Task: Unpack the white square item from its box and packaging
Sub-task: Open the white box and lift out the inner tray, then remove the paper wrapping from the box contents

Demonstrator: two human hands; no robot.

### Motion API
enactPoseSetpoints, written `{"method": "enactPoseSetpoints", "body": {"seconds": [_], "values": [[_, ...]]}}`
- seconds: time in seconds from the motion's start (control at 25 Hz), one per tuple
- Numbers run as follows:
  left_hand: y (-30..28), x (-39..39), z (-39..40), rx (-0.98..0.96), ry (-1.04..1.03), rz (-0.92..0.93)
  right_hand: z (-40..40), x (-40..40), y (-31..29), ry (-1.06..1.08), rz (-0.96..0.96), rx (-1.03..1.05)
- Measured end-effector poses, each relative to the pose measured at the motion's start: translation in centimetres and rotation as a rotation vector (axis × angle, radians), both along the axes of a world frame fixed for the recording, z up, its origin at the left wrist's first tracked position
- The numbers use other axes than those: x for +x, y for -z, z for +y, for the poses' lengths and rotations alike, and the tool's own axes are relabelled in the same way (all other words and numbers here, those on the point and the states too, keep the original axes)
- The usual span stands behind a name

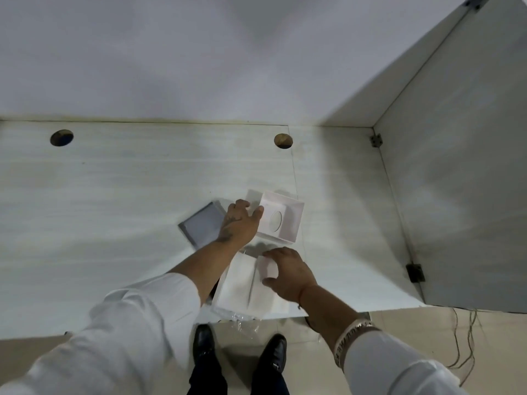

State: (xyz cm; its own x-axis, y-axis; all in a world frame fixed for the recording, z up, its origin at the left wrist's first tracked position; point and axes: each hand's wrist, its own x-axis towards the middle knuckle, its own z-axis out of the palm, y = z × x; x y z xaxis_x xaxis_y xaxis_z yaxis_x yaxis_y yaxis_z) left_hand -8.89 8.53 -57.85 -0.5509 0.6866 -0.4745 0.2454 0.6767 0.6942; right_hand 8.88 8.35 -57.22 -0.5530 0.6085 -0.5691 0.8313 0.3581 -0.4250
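Left hand [238, 222] is resting loosely spread on the rim of the open white box [281, 220], gripping nothing, while right hand [288, 270] is pinching the white square item [268, 267] between thumb and fingers above white packaging [245, 286] at the table [114, 195] edge, grey lid [199, 223] lying left of the box.

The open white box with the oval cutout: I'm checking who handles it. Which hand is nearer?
Left. The left hand touches the open white box at its left edge; the right hand is nearer the person, apart from it, holding a small white item.
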Motion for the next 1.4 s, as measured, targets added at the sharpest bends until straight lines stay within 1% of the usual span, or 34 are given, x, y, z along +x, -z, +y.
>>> {"method": "enactPoseSetpoints", "body": {"seconds": [0.08,0.2,0.32,0.4,0.48,0.6,0.72,0.84,0.96,1.08,1.16,1.28,1.36,1.4], "values": [[-1.9,0.0,-2.4,0.035,-0.021,0.018,0.7,-0.8,-0.5,0.011,0.024,0.042],[-3.5,0.2,-6.7,-0.036,0.054,0.036,1.6,-1.9,-1.8,0.119,0.085,0.032],[-3.9,0.4,-10.1,-0.127,0.026,0.03,2.1,-2.6,-2.3,0.233,0.207,-0.107],[-4.0,0.8,-12.0,-0.174,-0.047,-0.038,2.0,-2.9,-2.1,0.292,0.298,-0.215],[-3.5,1.3,-13.3,-0.203,-0.074,-0.092,1.5,-3.3,-1.4,0.308,0.345,-0.26],[-2.1,2.0,-13.9,-0.276,0.009,-0.054,0.3,-3.7,0.1,0.338,0.351,-0.248],[-0.5,2.7,-13.8,-0.302,0.056,0.027,-0.3,-4.0,1.4,0.312,0.368,-0.236],[0.2,3.3,-13.5,-0.359,0.053,0.055,-0.1,-3.9,2.2,0.29,0.405,-0.297],[0.7,3.3,-13.1,-0.372,0.045,0.022,0.3,-3.4,1.9,0.269,0.39,-0.366],[0.4,2.4,-12.5,-0.302,0.055,-0.04,1.1,-2.8,0.9,0.192,0.376,-0.417],[-0.4,1.8,-11.9,-0.201,0.098,-0.084,1.8,-2.4,0.1,0.133,0.379,-0.454],[-2.4,0.8,-10.4,-0.04,0.157,-0.15,3.2,-1.8,-1.4,0.116,0.404,-0.545],[-4.4,0.0,-9.3,0.058,0.148,-0.218,4.2,-1.5,-2.7,0.111,0.451,-0.551],[-5.3,-0.4,-8.7,0.107,0.093,-0.262,4.6,-1.4,-3.6,0.136,0.486,-0.538]]}}
